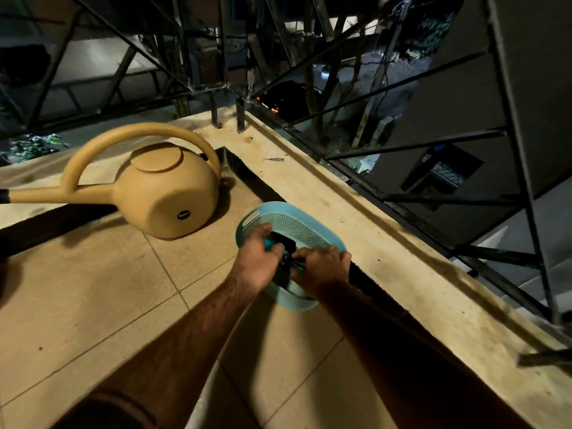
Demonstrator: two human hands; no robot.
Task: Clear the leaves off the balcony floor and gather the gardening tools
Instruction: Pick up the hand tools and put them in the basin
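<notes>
While you crouch over the basket (291,224), you look to be in the gathering half of the job: both hands are inside it, working a small tool (283,258) with teal and black parts. Your left hand (258,258) has its fingers curled round the teal handle end, and your right hand (322,269) is curled round the dark end near the basket's near wall; exactly what kind of tool it is I cannot tell, since your hands cover most of it. From what shows between your hands, its long axis runs roughly left to right across the basket's width, teal end toward your left; whether it rests on the basket floor or is held just above it is hidden. The basket itself sits on the tiles (93,289), touching the raised ledge (340,196), with its long axis running away from you along that ledge. As for what is done, the visible tiles show no leaves, so the sweeping seems finished here, though only part of the floor is in view. What seems left: letting go of this tool, and dealing with the can (167,193), which lies tipped on its side near the basket, spout pointing to your left and its base facing you.
</notes>
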